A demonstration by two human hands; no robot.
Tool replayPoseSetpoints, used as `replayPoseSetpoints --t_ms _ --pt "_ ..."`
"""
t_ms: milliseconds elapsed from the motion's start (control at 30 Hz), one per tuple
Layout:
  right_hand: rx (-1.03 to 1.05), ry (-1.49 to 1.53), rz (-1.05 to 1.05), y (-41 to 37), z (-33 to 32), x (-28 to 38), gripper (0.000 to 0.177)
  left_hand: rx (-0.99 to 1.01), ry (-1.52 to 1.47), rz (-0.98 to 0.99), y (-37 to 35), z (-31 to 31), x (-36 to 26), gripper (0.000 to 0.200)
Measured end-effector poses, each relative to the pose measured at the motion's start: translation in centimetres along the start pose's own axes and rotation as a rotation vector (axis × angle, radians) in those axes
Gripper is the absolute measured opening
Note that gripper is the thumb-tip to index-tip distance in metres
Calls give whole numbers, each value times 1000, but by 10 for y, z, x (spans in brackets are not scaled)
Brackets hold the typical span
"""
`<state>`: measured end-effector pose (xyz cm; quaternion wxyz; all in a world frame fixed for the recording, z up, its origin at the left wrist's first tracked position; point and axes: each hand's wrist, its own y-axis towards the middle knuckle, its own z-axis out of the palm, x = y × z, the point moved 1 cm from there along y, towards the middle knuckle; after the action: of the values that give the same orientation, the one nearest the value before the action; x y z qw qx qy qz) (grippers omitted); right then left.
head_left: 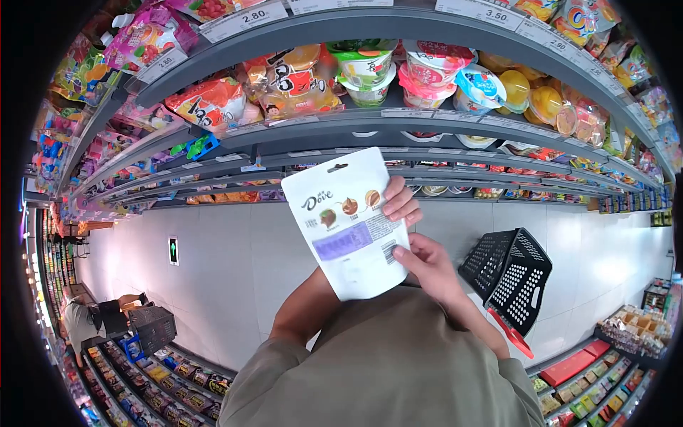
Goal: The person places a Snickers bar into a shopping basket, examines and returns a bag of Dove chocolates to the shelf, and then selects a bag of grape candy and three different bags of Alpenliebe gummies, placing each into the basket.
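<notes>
A white Dove pouch with a hang hole, brown chocolate pictures and a purple panel is held up before my body, slightly tilted. My left forearm passes behind it, and the fingers of my left hand curl round its right edge; the palm is hidden. Lower on that same edge, my right hand grips the pouch, its thumb on the front next to the barcode.
Shelves ahead carry jelly cups, snack bags and price tags. On the tiled floor to the right stands a black shopping basket with a red handle. At the far left, a person is beside another dark basket.
</notes>
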<state>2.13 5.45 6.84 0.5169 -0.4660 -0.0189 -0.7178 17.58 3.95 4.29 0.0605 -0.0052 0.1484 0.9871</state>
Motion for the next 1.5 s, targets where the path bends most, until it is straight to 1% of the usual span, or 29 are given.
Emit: replayPoseSetpoints --t_ms 67,100,133,200,233,300,333,400,533,600,633,667,700,733,767,800,833,867,933,1000,1067,1133,1200,1267,1300,1367,1400,1467,1500 --pt "-91 -331 -192 -17 13 13 26 27 -22 -6 4 11 4 22" --pt "-175 -347 -234 -24 22 19 21 56 -40 -18 5 11 6 22" --pt "-159 -342 -230 -28 22 17 21 49 -28 -9 8 11 8 22" --pt "-234 -561 -298 -37 14 18 17 198 -58 -145 16 20 9 23" --pt "-219 -560 -301 -39 14 17 17 90 -29 -161 14 36 12 25" --pt "-280 -625 -395 -44 14 16 15 117 -34 -177 17 37 17 26" --pt "-277 -625 -397 -43 13 13 15 144 -51 -200 18 38 19 27" --pt "-303 -580 -465 -41 10 6 15 122 -50 -221 17 37 20 27" --pt "-329 -509 -443 -39 12 4 17 138 -80 -248 16 34 20 28" --pt "-296 -568 -347 -40 6 4 19 131 -76 -252 13 36 18 29" --pt "-300 -572 -348 -39 1 2 19 95 -83 -243 12 37 17 28" --pt "-271 -506 -310 -35 -7 -3 20 59 -88 -234 11 37 14 28" --pt "-242 -439 -273 -29 -13 -9 22 64 -88 -237 12 35 11 28" --pt "-248 -441 -276 -22 -17 -13 22 108 -47 -260 14 30 7 27" --pt "-211 -217 -198 -14 -22 -18 24 153 -13 -287 15 23 6 27" --pt "-180 7 -123 -7 -29 -23 26 96 22 -265 12 11 5 28" --pt "-148 59 -105 -1 -39 -29 28 -17 162 -270 8 -4 2 24" --pt "-272 15 -49 3 -49 -33 29 -127 302 -277 4 -19 -1 21" --pt "-420 -68 -112 -2 -54 -20 34 -541 976 -118 1 -9 -2 12" --pt "-451 23 -154 -13 -70 -5 41 -511 1249 -26 -1 -20 -4 10" --pt "-449 6 -184 -26 -85 6 50 -581 1494 -4 -5 -21 -4 11" --pt "-477 -45 -177 -38 -94 15 54 -550 1575 -121 -3 -22 0 10" --pt "-486 -198 -184 -50 -96 26 52 -477 1688 -150 -1 -40 13 9" --pt "-507 -539 -285 -55 -106 24 40 -399 1832 -265 8 -37 28 8" --pt "-547 -520 -290 -61 -108 31 40 -361 1824 -297 11 -42 39 8" --pt "-462 -983 -129 -76 -111 47 29 -269 1816 -287 17 -54 59 9" --pt "-487 -960 -132 -80 -123 40 29 -243 1817 -313 20 -58 70 9" --pt "-613 -1139 -440 -87 -157 20 24 -278 1742 -460 30 -67 94 12" --pt "-661 -1063 -499 -96 -173 15 26 -256 1744 -487 38 -69 108 12"
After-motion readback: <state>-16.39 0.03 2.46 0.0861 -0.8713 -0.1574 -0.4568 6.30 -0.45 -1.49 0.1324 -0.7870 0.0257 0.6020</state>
